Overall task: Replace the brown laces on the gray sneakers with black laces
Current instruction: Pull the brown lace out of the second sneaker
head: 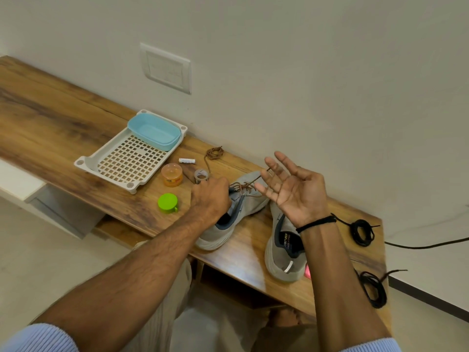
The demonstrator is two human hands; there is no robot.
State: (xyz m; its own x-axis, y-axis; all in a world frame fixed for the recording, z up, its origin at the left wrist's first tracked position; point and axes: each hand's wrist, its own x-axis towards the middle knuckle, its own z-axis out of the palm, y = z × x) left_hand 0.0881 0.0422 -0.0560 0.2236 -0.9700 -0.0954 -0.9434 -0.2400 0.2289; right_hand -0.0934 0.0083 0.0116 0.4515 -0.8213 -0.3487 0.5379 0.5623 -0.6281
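- The left sneaker (251,204) lies on the desk (50,118), just beside the right sneaker (279,252), with its toe toward the far wall. The brown lace (245,187) sits slack and tangled across its eyelets.
- The left hand (210,196) has its fingers curled over the tongue and collar of the left sneaker, pinning it down.
- The right hand (291,189) is raised above the shoes, palm up, fingers straight and spread. One lace end rises to its fingertips, but I cannot tell whether it is caught there.
- The lace looks thin, light and limp, and probably drags a little in the eyelets. A pinch close to an eyelet, drawing out one crossing at a time, seems the best hold.
- The sneaker looks soft and light, so it would likely slide unless it is held at the collar.
- A loose brown lace (214,152) lies coiled on the far side, near the wall. Two coils of black laces (361,231) lie at the desk's right edge, well apart from the hands.
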